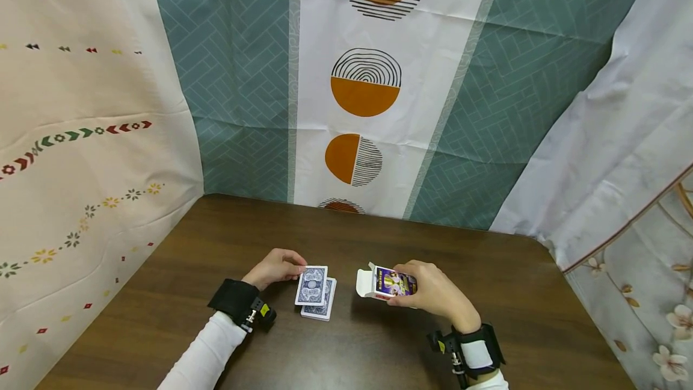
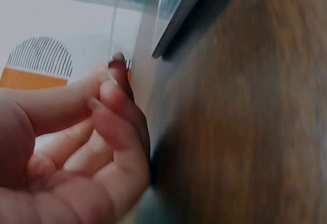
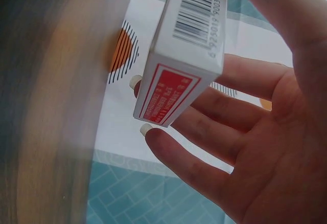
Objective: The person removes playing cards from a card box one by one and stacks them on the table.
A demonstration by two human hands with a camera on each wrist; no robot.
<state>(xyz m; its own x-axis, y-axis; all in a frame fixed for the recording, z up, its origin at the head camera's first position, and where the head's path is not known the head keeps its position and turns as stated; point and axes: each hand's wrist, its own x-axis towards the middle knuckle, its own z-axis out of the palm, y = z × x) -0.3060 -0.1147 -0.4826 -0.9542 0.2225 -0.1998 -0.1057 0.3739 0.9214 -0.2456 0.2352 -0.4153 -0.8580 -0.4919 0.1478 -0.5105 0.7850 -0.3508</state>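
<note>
My left hand [image 1: 276, 268] pinches a single blue-backed playing card [image 1: 312, 285] at its upper left corner. The card overlaps a stack of playing cards [image 1: 319, 310] lying face down on the table. In the left wrist view the pinched card [image 2: 116, 27] shows nearly edge-on between thumb and fingers, apart from the stack [image 2: 176, 17]. My right hand [image 1: 433, 287] grips a purple and white card box [image 1: 395, 282], its white end flap open towards the stack. From the right wrist, the box [image 3: 191, 45] shows its barcode side and red-labelled end; whether cards are inside is hidden.
The brown wooden table [image 1: 346, 354] carries the cards. A patterned cloth [image 1: 373, 161] hangs behind its far edge, with a cream cloth [image 1: 108, 155] on the left and a white one [image 1: 601, 155] on the right. Both wrists wear black camera straps.
</note>
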